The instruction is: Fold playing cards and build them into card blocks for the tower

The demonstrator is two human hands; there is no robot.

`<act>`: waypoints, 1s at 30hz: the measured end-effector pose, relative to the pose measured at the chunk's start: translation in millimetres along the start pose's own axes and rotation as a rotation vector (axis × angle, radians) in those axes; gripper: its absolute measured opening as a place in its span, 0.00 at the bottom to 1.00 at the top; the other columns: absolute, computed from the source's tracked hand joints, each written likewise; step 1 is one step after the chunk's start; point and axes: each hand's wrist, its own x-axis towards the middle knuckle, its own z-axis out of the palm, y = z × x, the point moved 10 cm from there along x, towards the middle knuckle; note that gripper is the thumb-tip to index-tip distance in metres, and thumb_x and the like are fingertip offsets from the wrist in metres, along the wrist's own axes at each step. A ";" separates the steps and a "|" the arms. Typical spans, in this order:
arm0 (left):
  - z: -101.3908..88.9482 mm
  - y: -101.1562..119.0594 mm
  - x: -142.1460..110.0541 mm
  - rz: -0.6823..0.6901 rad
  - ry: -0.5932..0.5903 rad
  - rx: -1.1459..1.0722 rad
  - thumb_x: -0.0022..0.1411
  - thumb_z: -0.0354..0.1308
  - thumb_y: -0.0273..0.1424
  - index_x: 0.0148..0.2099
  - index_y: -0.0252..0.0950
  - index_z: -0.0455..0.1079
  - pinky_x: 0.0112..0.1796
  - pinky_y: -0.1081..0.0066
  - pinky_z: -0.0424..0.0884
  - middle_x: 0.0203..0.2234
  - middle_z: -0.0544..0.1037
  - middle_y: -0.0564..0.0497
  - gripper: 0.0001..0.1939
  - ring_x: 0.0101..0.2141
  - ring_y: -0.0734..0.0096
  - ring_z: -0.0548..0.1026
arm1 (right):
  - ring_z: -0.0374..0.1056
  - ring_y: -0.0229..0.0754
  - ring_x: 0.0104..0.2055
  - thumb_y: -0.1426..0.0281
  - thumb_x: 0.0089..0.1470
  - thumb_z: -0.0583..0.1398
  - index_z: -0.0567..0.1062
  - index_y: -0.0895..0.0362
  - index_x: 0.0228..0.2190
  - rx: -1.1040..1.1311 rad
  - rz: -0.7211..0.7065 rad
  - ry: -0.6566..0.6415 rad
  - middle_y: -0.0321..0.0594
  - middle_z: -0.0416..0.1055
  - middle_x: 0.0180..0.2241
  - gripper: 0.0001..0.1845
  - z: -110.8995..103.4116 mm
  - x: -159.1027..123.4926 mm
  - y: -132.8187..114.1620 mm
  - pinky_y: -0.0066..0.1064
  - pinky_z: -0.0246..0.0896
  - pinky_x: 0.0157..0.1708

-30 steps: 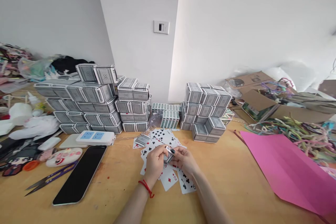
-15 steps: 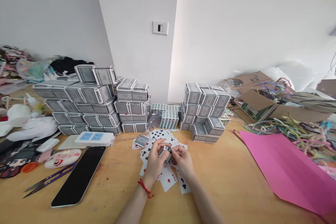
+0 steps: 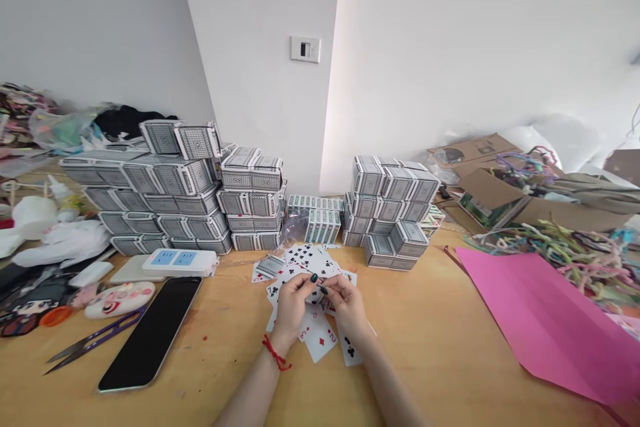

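My left hand [image 3: 293,303] and my right hand [image 3: 349,308] meet over a loose spread of playing cards [image 3: 321,339]. Pinched between the fingertips of both is a small playing card [image 3: 321,285], seen nearly edge-on and mostly covered by the fingers. The spread cards lie face up beneath, with clubs, spades and red diamonds showing. On the spread's left side rests a small piece with a grey patterned back [image 3: 271,267]. A red string bracelet [image 3: 276,353] circles my left wrist.
Stacked grey card-back blocks stand at left [image 3: 190,180] and right [image 3: 395,193], with green-edged blocks [image 3: 323,223] between. A phone [image 3: 153,337], scissors [image 3: 95,340] and power strip [image 3: 180,261] lie left. Pink paper [image 3: 545,320] and a cardboard box [image 3: 545,213] are right.
The fingers of both hands have shifted their grip; the left thumb has lifted up and back. The patterned face of the held card has turned mostly out of sight.
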 end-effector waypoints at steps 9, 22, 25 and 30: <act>-0.2 12.0 -1.0 0.075 -0.005 0.067 0.50 0.57 0.37 0.27 0.35 0.72 0.30 0.72 0.64 0.23 0.75 0.51 0.10 0.28 0.67 0.70 | 0.53 0.33 0.19 0.60 0.47 0.60 0.71 0.56 0.26 -0.056 0.036 0.007 0.32 0.64 0.19 0.12 2.4 -6.1 -1.1 0.26 0.46 0.19; -0.2 20.6 -6.8 0.215 0.054 0.331 0.58 0.48 0.38 0.28 0.36 0.65 0.25 0.73 0.63 0.20 0.69 0.53 0.13 0.23 0.71 0.66 | 0.53 0.32 0.19 0.59 0.49 0.57 0.69 0.57 0.29 -0.053 0.083 -0.029 0.31 0.62 0.19 0.13 7.5 -7.4 8.9 0.24 0.47 0.18; -1.7 19.7 -5.8 0.200 0.063 0.337 0.57 0.47 0.38 0.27 0.36 0.65 0.26 0.73 0.62 0.20 0.69 0.53 0.13 0.23 0.71 0.66 | 0.50 0.31 0.18 0.60 0.50 0.56 0.70 0.56 0.30 -0.054 0.091 -0.065 0.29 0.59 0.18 0.12 8.7 -6.6 9.8 0.24 0.44 0.17; -2.8 19.9 -4.7 0.178 0.061 0.326 0.58 0.47 0.37 0.27 0.36 0.64 0.27 0.73 0.62 0.20 0.68 0.54 0.13 0.24 0.70 0.66 | 0.51 0.32 0.18 0.64 0.51 0.55 0.70 0.56 0.33 -0.043 0.114 -0.113 0.30 0.59 0.20 0.10 10.6 -4.9 13.3 0.24 0.45 0.18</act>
